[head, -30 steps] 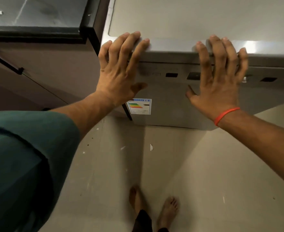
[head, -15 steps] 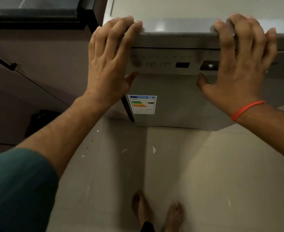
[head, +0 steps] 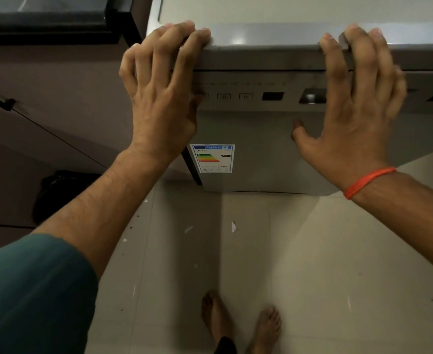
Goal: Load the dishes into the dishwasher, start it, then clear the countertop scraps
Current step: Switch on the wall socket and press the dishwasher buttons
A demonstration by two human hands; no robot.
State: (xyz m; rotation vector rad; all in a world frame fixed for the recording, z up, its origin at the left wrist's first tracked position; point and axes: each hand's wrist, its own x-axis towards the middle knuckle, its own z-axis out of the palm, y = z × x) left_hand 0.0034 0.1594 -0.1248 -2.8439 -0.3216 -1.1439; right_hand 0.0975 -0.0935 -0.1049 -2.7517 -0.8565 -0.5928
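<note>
My left hand (head: 159,98) hooks its bent fingers over the top front edge of the dishwasher (head: 266,129), near its left corner, thumb tucked against the front. My right hand (head: 350,118) does the same further right, fingers curled over the edge, thumb spread low on the door; an orange band (head: 368,181) circles that wrist. Between my hands runs the control panel (head: 248,94) with small buttons and a dark display. An energy label (head: 213,158) sticks to the shut door below. The dishwasher stands beside a dark cabinet (head: 57,98). My bare feet (head: 236,320) stand on the tiled floor (head: 325,251), where small scraps (head: 233,226) lie.
</note>
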